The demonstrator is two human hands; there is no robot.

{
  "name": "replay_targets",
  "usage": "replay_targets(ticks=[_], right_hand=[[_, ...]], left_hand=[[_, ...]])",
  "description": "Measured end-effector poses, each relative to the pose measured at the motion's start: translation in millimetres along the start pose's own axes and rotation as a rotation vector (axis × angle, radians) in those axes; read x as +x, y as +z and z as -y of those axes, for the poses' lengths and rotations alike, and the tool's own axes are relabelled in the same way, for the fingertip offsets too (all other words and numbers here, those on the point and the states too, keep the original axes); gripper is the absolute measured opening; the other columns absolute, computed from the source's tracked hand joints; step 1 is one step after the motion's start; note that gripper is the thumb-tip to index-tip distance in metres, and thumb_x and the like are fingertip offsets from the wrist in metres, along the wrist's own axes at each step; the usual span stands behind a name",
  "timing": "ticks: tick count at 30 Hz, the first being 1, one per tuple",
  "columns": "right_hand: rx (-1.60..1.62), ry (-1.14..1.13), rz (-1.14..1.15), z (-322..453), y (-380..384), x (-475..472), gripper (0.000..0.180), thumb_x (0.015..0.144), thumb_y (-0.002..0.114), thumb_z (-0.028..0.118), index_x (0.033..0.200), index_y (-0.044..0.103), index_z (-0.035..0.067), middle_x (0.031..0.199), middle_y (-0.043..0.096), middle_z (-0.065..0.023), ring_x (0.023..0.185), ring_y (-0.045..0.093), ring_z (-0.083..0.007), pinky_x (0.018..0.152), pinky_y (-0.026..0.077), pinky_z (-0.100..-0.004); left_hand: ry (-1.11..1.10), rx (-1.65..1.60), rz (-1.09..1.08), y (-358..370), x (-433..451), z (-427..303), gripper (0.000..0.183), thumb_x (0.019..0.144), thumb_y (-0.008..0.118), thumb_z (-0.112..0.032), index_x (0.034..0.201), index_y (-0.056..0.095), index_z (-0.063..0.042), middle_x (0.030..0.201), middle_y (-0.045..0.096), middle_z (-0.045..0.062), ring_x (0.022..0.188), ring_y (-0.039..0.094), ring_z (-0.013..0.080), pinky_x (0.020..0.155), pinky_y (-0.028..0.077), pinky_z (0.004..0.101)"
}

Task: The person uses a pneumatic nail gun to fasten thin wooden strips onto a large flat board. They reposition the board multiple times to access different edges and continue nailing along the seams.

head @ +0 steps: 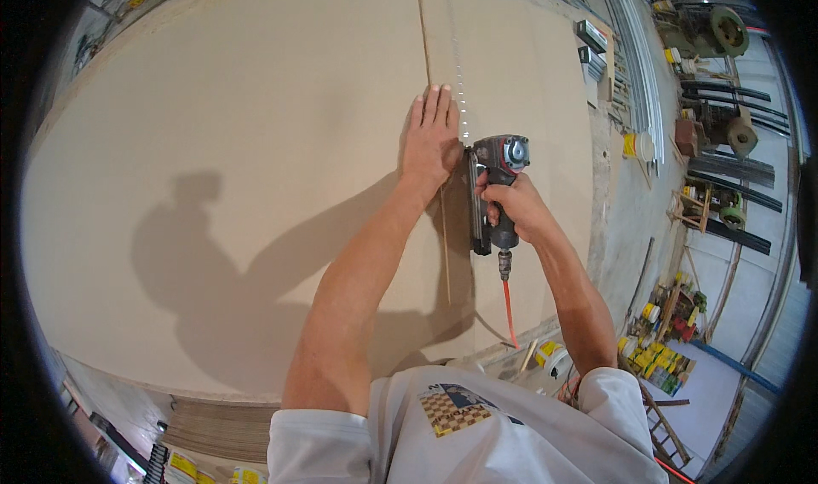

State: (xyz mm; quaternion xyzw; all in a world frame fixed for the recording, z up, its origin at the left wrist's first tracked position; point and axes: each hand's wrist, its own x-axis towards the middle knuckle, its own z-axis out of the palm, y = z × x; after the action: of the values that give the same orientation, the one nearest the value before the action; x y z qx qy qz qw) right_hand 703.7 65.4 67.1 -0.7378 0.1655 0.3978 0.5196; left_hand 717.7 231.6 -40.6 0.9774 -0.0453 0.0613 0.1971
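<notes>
My right hand (514, 203) grips the handle of a black pneumatic stapler or nailer (500, 158), with an orange air hose (510, 314) joined to its lower end. The tool's nose rests at the end of a line of small shiny fasteners (460, 88) on a large tan board (287, 132). Just left of the tool, my left hand (434, 132) lies flat, fingers pointing away from me, over a thin wooden strip (423, 33). The strip shows above the hand and again below the wrist. Whatever lies beneath the palm is hidden.
Boxes of fasteners (592, 36) sit at the board's right edge. Beyond it are long metal profiles (629, 56), a white bucket (638, 145) and machines on the floor. Another bucket (555, 358) stands near my right elbow. Stacked sheets (217, 426) lie at lower left.
</notes>
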Motion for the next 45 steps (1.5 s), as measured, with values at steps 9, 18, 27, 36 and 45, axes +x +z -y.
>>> replay_targets(ticks=[9, 18, 27, 36, 45], right_hand=[[0.036, -0.01, -0.005, -9.6, -4.2, 3.7, 0.026, 0.084, 0.061, 0.0, 0.109, 0.061, 0.003, 0.098, 0.066, -0.0085, 0.056, 0.054, -0.0115, 0.05, 0.047, -0.0292], [0.059, -0.016, -0.026, -16.3, -5.8, 4.9, 0.021, 0.084, 0.062, 0.0, 0.106, 0.061, 0.001, 0.096, 0.066, -0.0106, 0.056, 0.054, -0.0126, 0.049, 0.046, -0.0301], [0.097, -0.018, -0.058, -25.2, -1.2, -0.9, 0.02, 0.084, 0.061, -0.001, 0.104, 0.061, 0.0, 0.096, 0.067, -0.0108, 0.054, 0.054, -0.0121, 0.048, 0.045, -0.0292], [0.07, -0.002, -0.049, -33.1, -9.2, 7.0, 0.022, 0.085, 0.062, 0.0, 0.108, 0.062, 0.0, 0.091, 0.067, -0.0081, 0.054, 0.055, -0.0115, 0.048, 0.044, -0.0291], [0.09, 0.008, -0.063, -43.1, -10.0, 9.8, 0.022, 0.086, 0.062, 0.0, 0.108, 0.062, -0.002, 0.09, 0.066, -0.0064, 0.055, 0.056, -0.0119, 0.048, 0.045, -0.0303]], left_hand=[[-0.016, 0.028, -0.067, 16.3, 9.8, -1.3, 0.059, 0.091, 0.053, -0.013, 0.148, 0.044, 0.003, 0.161, 0.037, 0.017, 0.152, 0.03, 0.0324, 0.126, 0.022, 0.0465], [-0.028, 0.01, -0.038, 23.9, 15.2, -1.1, 0.056, 0.096, 0.047, -0.015, 0.149, 0.043, 0.002, 0.163, 0.034, 0.016, 0.153, 0.027, 0.0309, 0.127, 0.021, 0.046], [-0.039, 0.045, -0.044, 41.9, 22.7, 1.7, 0.055, 0.097, 0.044, -0.017, 0.149, 0.043, 0.001, 0.164, 0.033, 0.015, 0.153, 0.028, 0.0303, 0.127, 0.019, 0.0455], [-0.038, 0.047, -0.076, 56.2, 28.6, 5.1, 0.053, 0.098, 0.043, -0.017, 0.148, 0.046, 0.001, 0.162, 0.037, 0.015, 0.152, 0.029, 0.0301, 0.126, 0.021, 0.0458], [-0.024, 0.011, -0.135, 65.0, 39.3, 8.9, 0.052, 0.095, 0.047, -0.016, 0.145, 0.05, 0.001, 0.16, 0.04, 0.015, 0.15, 0.033, 0.0306, 0.125, 0.024, 0.0483]])
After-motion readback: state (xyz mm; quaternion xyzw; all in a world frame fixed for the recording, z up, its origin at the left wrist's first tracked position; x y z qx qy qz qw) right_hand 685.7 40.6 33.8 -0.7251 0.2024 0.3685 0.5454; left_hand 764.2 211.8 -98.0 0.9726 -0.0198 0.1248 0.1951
